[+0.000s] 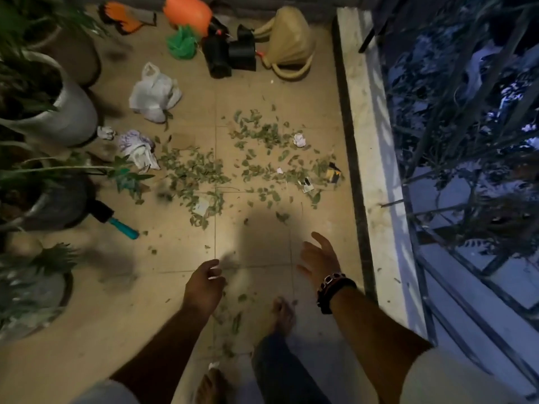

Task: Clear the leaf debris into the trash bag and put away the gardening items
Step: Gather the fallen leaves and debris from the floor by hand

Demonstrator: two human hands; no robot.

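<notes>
The leaf debris [233,164] spreads in a wide, thin scatter across the floor [315,91], well apart from both hands at their 12 o'clock. Such leaves look light, limp and loose; I judge they must be raked into a heap and scooped with cupped palms, not pinched singly. The white trash bag [154,93], thin, soft and slumped, sits at 11 o'clock beyond the leaves; its handles seem the place to take it. The right hand [319,259] hangs spread and empty. The left hand [204,282] is loosely curled, holding nothing visible.
</notes>
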